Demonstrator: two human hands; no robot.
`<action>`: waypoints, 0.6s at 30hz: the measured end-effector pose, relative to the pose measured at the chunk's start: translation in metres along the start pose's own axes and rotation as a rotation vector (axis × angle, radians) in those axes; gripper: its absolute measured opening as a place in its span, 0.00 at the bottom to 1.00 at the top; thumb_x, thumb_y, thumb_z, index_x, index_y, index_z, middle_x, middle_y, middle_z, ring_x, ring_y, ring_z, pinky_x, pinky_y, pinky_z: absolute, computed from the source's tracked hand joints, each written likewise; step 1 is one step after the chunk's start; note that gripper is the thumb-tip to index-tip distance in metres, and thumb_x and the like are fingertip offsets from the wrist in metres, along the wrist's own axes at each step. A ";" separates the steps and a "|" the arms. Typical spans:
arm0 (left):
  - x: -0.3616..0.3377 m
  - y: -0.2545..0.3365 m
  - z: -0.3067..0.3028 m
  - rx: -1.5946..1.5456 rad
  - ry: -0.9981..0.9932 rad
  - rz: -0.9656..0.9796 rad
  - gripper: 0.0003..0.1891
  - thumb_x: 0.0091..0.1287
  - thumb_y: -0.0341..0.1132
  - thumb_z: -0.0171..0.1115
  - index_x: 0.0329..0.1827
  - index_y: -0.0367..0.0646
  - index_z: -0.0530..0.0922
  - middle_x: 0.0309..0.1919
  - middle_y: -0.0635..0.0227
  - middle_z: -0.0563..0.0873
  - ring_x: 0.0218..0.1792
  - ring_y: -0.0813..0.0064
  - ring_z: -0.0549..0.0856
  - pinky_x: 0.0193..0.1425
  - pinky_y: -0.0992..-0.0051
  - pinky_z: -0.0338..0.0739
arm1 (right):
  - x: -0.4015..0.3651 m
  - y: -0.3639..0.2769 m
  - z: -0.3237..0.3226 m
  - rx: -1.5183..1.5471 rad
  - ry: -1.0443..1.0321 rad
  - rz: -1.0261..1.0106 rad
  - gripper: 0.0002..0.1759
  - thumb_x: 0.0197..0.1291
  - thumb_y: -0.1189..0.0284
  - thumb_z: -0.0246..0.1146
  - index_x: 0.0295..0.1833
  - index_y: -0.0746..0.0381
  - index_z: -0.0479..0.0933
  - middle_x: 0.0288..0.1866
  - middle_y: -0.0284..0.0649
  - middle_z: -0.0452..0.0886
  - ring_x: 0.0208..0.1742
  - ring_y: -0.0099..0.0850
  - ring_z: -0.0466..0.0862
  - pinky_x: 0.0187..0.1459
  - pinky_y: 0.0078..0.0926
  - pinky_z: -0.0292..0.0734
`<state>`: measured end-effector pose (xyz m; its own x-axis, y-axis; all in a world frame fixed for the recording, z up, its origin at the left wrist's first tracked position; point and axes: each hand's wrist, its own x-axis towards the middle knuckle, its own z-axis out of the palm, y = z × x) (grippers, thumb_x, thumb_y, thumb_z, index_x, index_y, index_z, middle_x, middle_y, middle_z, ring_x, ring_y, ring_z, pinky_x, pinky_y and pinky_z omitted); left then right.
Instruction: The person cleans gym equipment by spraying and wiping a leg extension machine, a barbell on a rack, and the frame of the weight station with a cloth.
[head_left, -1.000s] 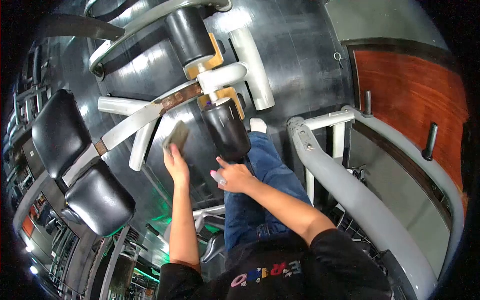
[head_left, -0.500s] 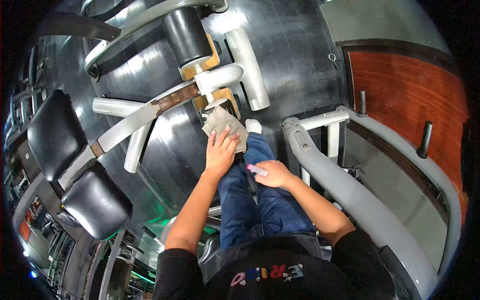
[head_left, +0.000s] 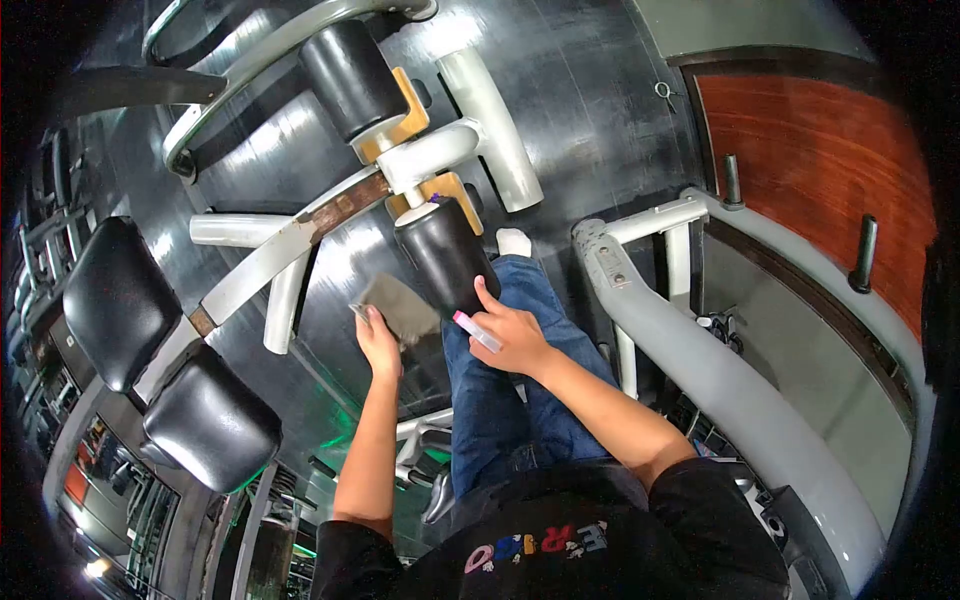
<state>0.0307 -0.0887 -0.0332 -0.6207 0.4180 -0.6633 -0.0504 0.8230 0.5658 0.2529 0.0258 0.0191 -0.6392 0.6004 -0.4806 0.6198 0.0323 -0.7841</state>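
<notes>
At the far left two black pads (head_left: 122, 303) sit end to end, tilted, one above the other, with a pale metal strip between them. From there a pale grey beam (head_left: 262, 263), its coating worn to brown near the upper end, slants up to the right, towards an upper roller (head_left: 352, 78) and a lower roller (head_left: 445, 250), both black and mounted on either side of it. Below the beam, the left hand (head_left: 380, 347) pinches one edge of a grey-brown cloth (head_left: 405, 308) between thumb and fingers; the cloth fans out to the right, blurred, beside the lower roller, and whether it touches the roller I cannot tell. Just right of it, a small clear bottle (head_left: 478, 331) with a pink tip points up and left, gripped in the right hand (head_left: 515, 342), most of whose fingers are curled around it. One finger stretches to the roller's lower end; contact is hard to judge. Both hands are above blue jeans (head_left: 485, 420), with a white sock (head_left: 514, 242) beyond the roller. Farther right runs a thick grey rail (head_left: 700, 385), then a reddish-brown panel (head_left: 800, 150).
</notes>
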 end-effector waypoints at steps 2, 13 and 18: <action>0.000 0.049 0.012 -0.419 0.137 0.147 0.19 0.78 0.39 0.47 0.62 0.35 0.73 0.54 0.62 0.82 0.53 0.69 0.81 0.57 0.71 0.72 | -0.001 0.000 0.001 -0.007 -0.049 -0.059 0.09 0.48 0.64 0.66 0.34 0.55 0.78 0.71 0.61 0.64 0.38 0.50 0.85 0.42 0.43 0.81; -0.043 0.048 0.062 0.835 -0.496 1.021 0.26 0.56 0.28 0.62 0.61 0.46 0.75 0.73 0.75 0.67 0.75 0.58 0.61 0.77 0.45 0.49 | -0.009 0.023 -0.036 -0.013 -0.073 -0.116 0.12 0.49 0.64 0.66 0.37 0.57 0.77 0.45 0.44 0.82 0.43 0.45 0.83 0.44 0.43 0.78; -0.064 0.060 0.044 0.685 -0.550 0.904 0.21 0.58 0.30 0.62 0.57 0.45 0.77 0.64 0.66 0.77 0.69 0.56 0.70 0.75 0.51 0.56 | -0.038 0.040 -0.038 0.121 -0.116 -0.088 0.13 0.52 0.65 0.66 0.42 0.58 0.79 0.42 0.42 0.81 0.44 0.46 0.82 0.46 0.41 0.78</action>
<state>0.1020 -0.0496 0.0218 0.1941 0.9037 -0.3817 0.7385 0.1215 0.6632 0.3197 0.0345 0.0208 -0.7407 0.5034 -0.4449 0.5048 -0.0200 -0.8630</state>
